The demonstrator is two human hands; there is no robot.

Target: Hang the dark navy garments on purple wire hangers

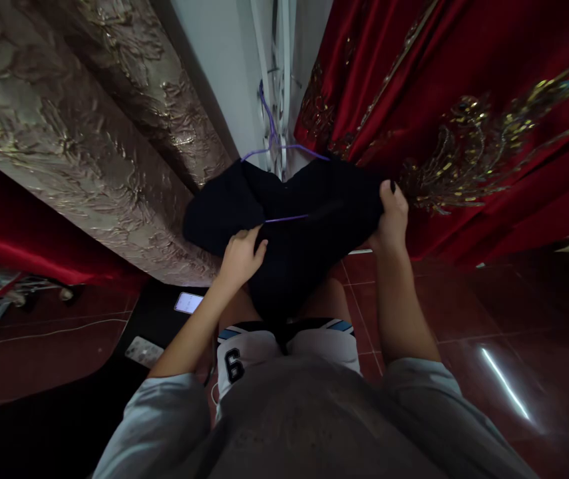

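Note:
A dark navy garment point(304, 246) hangs in front of me on a thin purple hanger point(287, 218), whose hook reaches up to a white metal rack. At the garment's right edge, my right hand point(392, 216) is closed on the cloth, thumb on top and the other fingers mostly behind it. My left hand point(241, 259) is on the left front of the garment, close to the hanger's lower bar. Its fingers are bent into the cloth and the thumb stands a little apart. The fabric's folds are too dark to make out.
Cream textured drapery point(114, 153) hangs at left, red satin with gold sequins point(468, 146) at right. The white rack point(284, 73) stands against the wall between them. A lit phone point(188, 303) and a pale patterned case point(144, 351) lie on a black surface at left.

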